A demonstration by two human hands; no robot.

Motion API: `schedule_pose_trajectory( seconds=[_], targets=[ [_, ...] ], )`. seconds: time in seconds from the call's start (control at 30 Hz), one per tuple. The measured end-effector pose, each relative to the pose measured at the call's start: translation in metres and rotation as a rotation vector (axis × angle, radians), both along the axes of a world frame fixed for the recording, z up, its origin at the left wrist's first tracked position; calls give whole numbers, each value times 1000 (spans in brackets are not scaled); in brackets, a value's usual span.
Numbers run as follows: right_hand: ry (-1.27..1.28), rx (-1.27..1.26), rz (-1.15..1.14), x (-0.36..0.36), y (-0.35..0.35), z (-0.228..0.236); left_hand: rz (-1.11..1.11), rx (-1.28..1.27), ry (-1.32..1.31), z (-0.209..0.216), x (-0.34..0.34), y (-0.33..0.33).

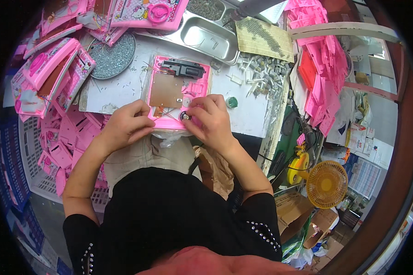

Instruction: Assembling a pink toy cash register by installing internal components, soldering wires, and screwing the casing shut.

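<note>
A pink plastic housing [172, 123] lies open-side up on the white worktable in front of me. Inside it are a brown circuit board [165, 91], a black mechanism [183, 68] along the far end and thin wires at the near end. My left hand [129, 123] pinches the housing's near left corner between thumb and fingers. At the near right corner, my right hand [212, 120] has its thumb and fingertips closed around a small round black-and-silver part [185, 116], which looks like a speaker. The fingers partly cover this part.
A round tray of small screws [114, 55] and stacked pink housings [46, 78] stand at the left. Metal trays [209, 39] lie at the back. Grey-white small parts [257, 75] and a green pot [231, 101] are to the right. A yellow fan [326, 184] stands lower right.
</note>
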State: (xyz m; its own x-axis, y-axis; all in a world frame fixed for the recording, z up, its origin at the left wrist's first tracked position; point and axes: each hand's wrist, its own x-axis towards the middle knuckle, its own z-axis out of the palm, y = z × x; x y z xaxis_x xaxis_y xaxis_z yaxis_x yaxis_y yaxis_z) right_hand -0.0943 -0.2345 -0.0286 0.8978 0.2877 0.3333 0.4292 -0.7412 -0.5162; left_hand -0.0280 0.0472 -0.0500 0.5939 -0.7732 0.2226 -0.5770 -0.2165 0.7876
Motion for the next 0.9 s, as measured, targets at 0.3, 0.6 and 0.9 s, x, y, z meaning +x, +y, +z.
schedule_pose_trajectory(
  seconds=[0.3, 0.6, 0.9],
  targets=[
    [16, -109, -240, 42, -86, 14, -16, 107, 97, 26, 2, 0],
    [255, -294, -501, 52, -122, 8, 55, 127, -435, 39, 145, -156],
    [-58, 44, -506, 11, -108, 29, 223, 327, -490, 21, 184, -208]
  ],
)
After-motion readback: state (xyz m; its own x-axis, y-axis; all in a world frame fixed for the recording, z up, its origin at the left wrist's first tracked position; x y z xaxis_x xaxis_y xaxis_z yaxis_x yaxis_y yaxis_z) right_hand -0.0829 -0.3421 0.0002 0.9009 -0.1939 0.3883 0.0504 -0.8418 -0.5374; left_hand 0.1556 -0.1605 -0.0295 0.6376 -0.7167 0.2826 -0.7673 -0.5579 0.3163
